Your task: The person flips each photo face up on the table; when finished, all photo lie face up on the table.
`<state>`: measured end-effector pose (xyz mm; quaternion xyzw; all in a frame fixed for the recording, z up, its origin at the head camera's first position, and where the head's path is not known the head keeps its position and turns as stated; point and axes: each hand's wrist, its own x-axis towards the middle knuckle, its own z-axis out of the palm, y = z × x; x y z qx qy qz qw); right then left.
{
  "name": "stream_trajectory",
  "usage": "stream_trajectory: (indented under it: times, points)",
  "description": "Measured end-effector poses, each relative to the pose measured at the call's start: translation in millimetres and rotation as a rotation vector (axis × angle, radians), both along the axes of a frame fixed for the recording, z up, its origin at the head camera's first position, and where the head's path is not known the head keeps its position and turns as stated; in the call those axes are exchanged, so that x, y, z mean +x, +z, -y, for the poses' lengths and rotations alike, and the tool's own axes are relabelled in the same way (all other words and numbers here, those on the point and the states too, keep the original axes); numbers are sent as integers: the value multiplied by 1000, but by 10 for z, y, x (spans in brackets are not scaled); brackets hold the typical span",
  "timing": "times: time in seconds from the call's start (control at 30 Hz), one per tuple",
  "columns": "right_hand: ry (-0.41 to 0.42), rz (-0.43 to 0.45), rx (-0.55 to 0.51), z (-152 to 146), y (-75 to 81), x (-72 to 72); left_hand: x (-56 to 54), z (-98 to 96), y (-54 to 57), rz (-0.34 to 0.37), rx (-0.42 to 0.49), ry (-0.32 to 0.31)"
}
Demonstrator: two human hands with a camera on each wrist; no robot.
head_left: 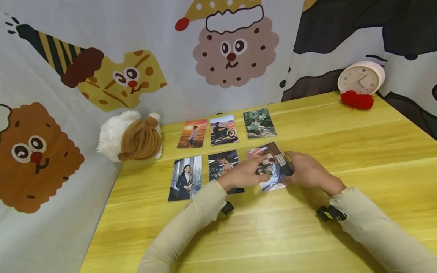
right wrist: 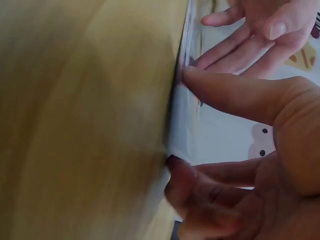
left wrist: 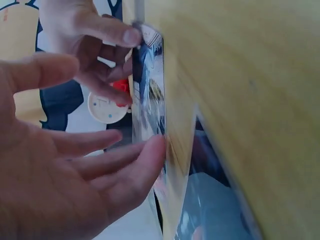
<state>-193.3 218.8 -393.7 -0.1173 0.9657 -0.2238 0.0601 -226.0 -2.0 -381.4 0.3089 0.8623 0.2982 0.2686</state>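
Both hands are at a photo card showing a seated figure in pale blue clothes; it lies at a slant in the nearer row. My right hand holds the card's right side, thumb near the lower corner and fingertips along the edge. From the left, my left hand reaches over with loosely extended fingers, their tips at the card's left side. Beneath the left hand, a gym photo is partly covered. Farther left lies a photo of a person in a dark suit.
Three more photos form the back row: a sunset field, a motorcycle and a forest scene. A white and brown plush toy sits at the left edge. A pink clock and red yarn stand back right.
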Motion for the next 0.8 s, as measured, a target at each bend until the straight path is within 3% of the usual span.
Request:
stream_trajectory:
  times: [0.17, 0.43, 0.63, 0.8]
  points:
    - [25, 29, 115, -15, -2, -26, -6, 12, -20, 66, -49, 11]
    - [33, 74, 159, -17, 25, -32, -38, -6, -9, 94, -49, 29]
    - [35, 89, 152, -43, 27, -32, -30, 22, -4, 108, -12, 56]
    - [24, 97, 146, -61, 7, -19, -11, 224, 42, 79, 50, 92]
